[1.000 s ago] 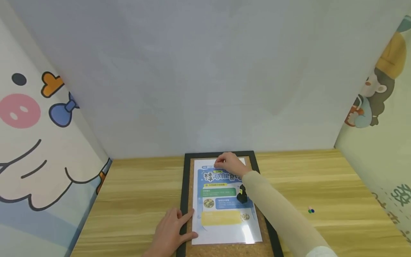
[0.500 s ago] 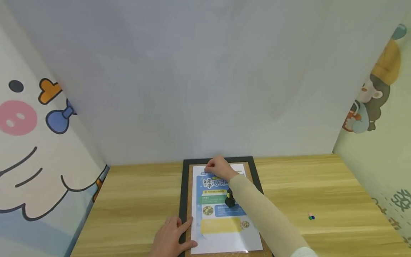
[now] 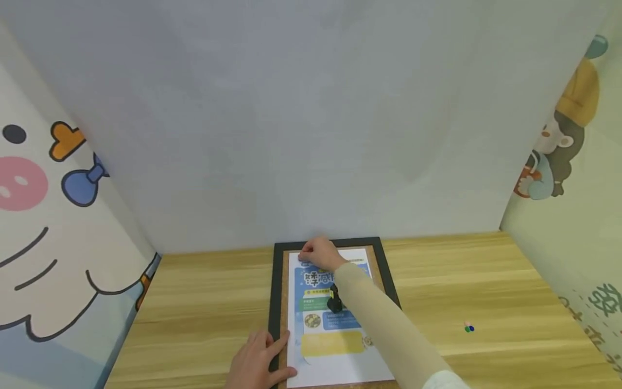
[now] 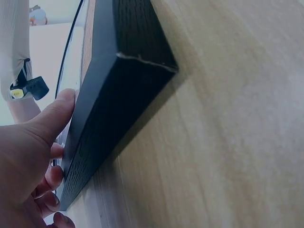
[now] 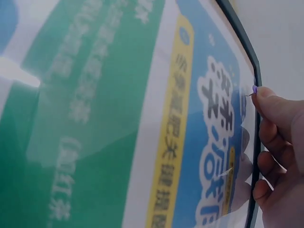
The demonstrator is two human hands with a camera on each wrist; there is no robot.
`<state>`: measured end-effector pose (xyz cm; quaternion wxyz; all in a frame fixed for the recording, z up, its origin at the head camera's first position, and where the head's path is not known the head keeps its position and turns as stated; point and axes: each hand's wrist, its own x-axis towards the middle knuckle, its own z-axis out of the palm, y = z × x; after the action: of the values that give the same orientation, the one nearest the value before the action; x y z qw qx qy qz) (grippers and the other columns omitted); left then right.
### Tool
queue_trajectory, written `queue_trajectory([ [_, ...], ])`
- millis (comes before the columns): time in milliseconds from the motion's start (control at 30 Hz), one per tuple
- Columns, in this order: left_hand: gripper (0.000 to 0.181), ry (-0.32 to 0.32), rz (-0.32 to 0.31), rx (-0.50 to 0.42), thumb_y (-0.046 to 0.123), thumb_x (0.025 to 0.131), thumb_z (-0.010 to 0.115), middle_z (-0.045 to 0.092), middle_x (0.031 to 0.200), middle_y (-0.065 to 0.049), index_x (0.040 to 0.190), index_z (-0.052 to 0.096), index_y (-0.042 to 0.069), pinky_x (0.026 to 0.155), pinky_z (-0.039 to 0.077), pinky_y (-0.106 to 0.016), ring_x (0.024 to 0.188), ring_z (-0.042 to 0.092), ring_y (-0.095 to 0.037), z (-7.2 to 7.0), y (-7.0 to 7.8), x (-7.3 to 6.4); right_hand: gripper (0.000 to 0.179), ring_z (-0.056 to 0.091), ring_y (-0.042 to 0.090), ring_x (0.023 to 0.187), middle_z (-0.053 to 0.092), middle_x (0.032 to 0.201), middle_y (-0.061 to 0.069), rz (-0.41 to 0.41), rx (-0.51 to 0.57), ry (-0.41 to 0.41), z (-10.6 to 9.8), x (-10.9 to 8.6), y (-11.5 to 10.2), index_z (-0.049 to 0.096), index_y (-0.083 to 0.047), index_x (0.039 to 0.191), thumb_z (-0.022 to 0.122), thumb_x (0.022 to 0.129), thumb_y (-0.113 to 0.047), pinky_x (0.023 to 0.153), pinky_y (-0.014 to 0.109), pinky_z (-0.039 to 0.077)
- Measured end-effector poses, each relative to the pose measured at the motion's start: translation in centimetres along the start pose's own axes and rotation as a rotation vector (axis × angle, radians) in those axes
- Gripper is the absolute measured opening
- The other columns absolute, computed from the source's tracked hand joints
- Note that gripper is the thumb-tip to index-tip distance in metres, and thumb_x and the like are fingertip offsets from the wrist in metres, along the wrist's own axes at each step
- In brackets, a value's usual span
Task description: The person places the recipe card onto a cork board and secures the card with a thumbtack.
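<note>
A printed poster with a glossy surface [image 3: 335, 344] lies on a cork board [image 3: 285, 281] with a black frame [image 3: 276, 292]. My right hand [image 3: 322, 254] is over the poster's top left corner. Between thumb and forefinger it pinches a purple push pin [image 5: 255, 89], whose metal point faces the poster. At the lower left, my left hand [image 3: 255, 361] rests across the frame, thumb and forefinger spread onto the poster's left edge. From the left wrist, the thumb [image 4: 64, 102] shows beside the frame's dark side.
Small pink, green and blue pieces [image 3: 468, 327] lie together on the wooden table [image 3: 437, 292], right of the board. A plain grey wall [image 3: 330, 135] rises behind the table's back edge. Cartoon-printed walls stand on both sides. A black wrist camera [image 3: 334, 300] sits on my right sleeve.
My right hand has moved left along the poster's top, from near its middle to the top left corner. The left hand stays at the poster's left edge.
</note>
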<state>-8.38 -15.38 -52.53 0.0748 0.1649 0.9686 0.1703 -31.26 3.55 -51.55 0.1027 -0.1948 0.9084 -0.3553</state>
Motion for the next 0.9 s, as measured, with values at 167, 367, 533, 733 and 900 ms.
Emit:
queue_trajectory([
  [167,0.078,-0.003,0.011,-0.019,0.074,0.073,0.053,0.035,0.080,0.010,0.129,0.059,0.020,0.055,0.025,-0.021,0.067,0.029,-0.009,0.1,0.0,0.0,0.013,0.054,0.008,0.060,0.064,0.071,-0.008,-0.037,-0.065,0.027,0.7,0.4,-0.1,0.074,-0.017,0.082,0.066,0.088,-0.026,0.060,0.025,0.044],
  [367,0.075,0.037,0.061,0.018,0.071,0.075,0.054,0.035,0.079,0.010,0.129,0.060,0.019,0.054,0.024,-0.020,0.066,0.027,-0.008,0.1,-0.3,0.1,0.014,0.055,0.008,0.063,0.064,0.071,-0.009,0.000,-0.060,0.041,0.8,0.7,-0.3,0.074,-0.017,0.082,0.067,0.087,-0.027,0.062,0.026,0.045],
  [533,0.076,-0.014,0.055,0.021,0.072,0.077,0.051,0.032,0.081,0.009,0.131,0.058,0.019,0.052,0.025,-0.019,0.068,0.028,-0.008,0.0,-0.1,0.1,0.015,0.056,0.007,0.064,0.063,0.071,-0.008,0.030,-0.042,0.038,1.0,0.7,-0.2,0.074,-0.016,0.084,0.067,0.088,-0.029,0.063,0.025,0.045],
  [733,0.075,0.000,0.052,0.039,0.072,0.077,0.050,0.032,0.081,0.009,0.130,0.059,0.018,0.051,0.025,-0.019,0.068,0.027,-0.008,0.0,0.0,0.1,0.015,0.056,0.009,0.066,0.064,0.072,-0.006,0.072,-0.009,0.036,0.8,0.9,-0.5,0.073,-0.014,0.083,0.068,0.087,-0.028,0.065,0.026,0.046],
  [900,0.074,0.007,0.042,0.022,0.070,0.078,0.051,0.031,0.080,0.008,0.129,0.059,0.018,0.053,0.024,-0.019,0.067,0.028,-0.008,-0.1,0.0,-0.2,0.016,0.057,0.010,0.068,0.063,0.074,-0.005,0.121,0.002,0.013,0.8,1.1,-0.8,0.073,-0.014,0.084,0.067,0.087,-0.029,0.065,0.026,0.046],
])
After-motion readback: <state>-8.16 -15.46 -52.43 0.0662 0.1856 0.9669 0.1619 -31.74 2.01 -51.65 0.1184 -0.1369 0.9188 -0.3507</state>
